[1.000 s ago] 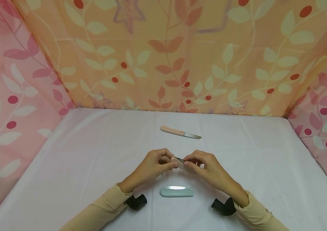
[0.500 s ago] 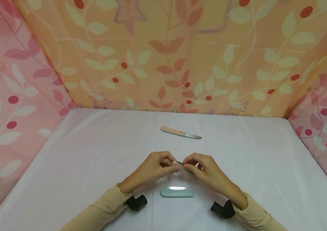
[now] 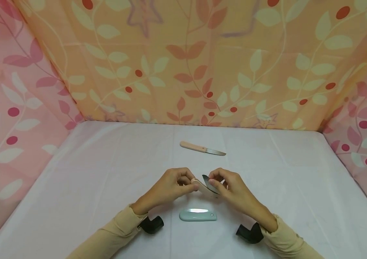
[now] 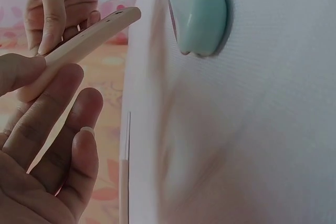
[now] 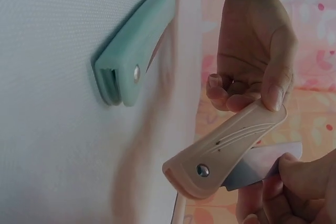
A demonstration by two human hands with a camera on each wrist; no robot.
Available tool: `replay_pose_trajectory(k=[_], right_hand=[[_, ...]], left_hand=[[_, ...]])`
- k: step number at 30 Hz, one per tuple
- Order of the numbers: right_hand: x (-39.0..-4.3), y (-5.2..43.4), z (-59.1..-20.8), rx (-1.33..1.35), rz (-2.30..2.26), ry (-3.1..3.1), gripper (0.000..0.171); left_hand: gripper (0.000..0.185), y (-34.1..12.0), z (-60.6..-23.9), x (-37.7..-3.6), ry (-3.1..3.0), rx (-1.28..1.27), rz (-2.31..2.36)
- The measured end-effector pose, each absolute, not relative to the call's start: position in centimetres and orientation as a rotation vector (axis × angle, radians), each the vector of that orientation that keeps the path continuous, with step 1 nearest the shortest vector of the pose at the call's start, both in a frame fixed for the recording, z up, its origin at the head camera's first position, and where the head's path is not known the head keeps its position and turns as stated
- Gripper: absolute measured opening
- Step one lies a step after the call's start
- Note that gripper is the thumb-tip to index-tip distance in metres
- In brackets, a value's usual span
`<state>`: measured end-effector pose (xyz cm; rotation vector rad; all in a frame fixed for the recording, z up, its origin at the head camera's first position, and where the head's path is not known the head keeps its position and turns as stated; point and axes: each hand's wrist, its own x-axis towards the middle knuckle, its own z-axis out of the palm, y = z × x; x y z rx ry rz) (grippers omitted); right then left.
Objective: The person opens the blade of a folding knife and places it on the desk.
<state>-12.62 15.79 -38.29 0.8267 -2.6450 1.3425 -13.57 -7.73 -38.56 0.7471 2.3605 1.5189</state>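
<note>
Above the table, both hands hold one folding knife [image 5: 226,150] with a cream handle and a rivet at its pivot end. My left hand [image 3: 170,185] pinches the handle's rounded end between thumb and fingers. The blade [image 5: 260,163] stands partly swung out of the handle, and my right hand [image 3: 235,189] pinches it between thumb and fingers. In the left wrist view the handle [image 4: 86,45] hides most of the blade. Nearer the body, a mint-green folding knife [image 3: 198,215] lies on the cloth, folded, with a strip of its blade showing along the handle.
Beyond the hands a peach-handled folding knife [image 3: 202,148] lies unfolded, blade pointing right. White cloth [image 3: 121,151] covers the table. Leaf-patterned curtains [image 3: 183,64] enclose the back and both sides. Black curved pieces [image 3: 152,225] sit at both wrists.
The blade of the cream knife has swung up out of its handle, pulled by the right hand. The left hand stays around the handle's end. Both knives on the table are unmoved.
</note>
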Motion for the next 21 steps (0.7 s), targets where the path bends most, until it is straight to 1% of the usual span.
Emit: replay_pose_trajectory(k=[12,16,21], right_hand=[[-12.68,15.84,-37.84,0.581,1.422,-2.702,0.010],[-12.70,15.82,-37.82,0.556,1.439,-2.718,0.012],[-12.74,15.86,-37.82,0.573,1.468,-2.729,0.014]], left_hand=[[0.018,-7.91,-38.74,-13.99,2.355,0.666,1.541],[0.018,-7.85,-38.65,-13.90,2.381,0.663,1.530],[0.011,-7.69,-38.59,-13.81,2.398,0.692,1.506]])
